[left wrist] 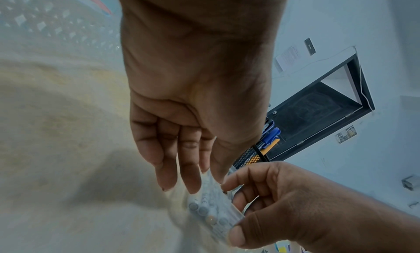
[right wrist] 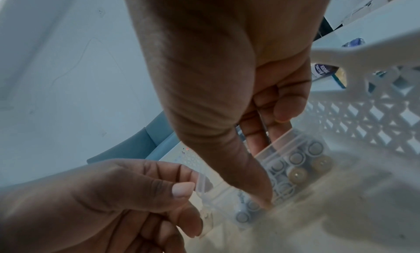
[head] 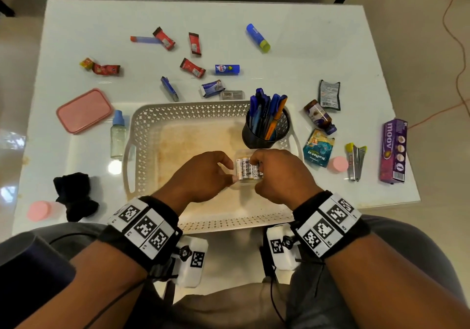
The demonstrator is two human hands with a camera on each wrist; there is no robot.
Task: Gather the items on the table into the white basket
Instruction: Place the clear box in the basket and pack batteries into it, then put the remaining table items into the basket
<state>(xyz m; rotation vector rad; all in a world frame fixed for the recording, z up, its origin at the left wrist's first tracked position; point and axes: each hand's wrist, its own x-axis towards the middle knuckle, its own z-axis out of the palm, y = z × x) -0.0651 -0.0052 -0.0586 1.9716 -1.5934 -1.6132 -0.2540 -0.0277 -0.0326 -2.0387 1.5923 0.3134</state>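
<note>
Nearest, my left hand (head: 203, 176) and right hand (head: 277, 176) both pinch a clear battery case (head: 248, 170) (batteries visible inside) low inside the white basket (head: 152, 135); beyond it stands the pen holder (head: 265, 127).

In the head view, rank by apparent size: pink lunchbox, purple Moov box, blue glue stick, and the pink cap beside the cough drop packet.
1. pink lunchbox
2. purple Moov box
3. blue glue stick
4. pink cap

The glue stick lies farther from the camera, so its gap to the cap is understated.
</note>
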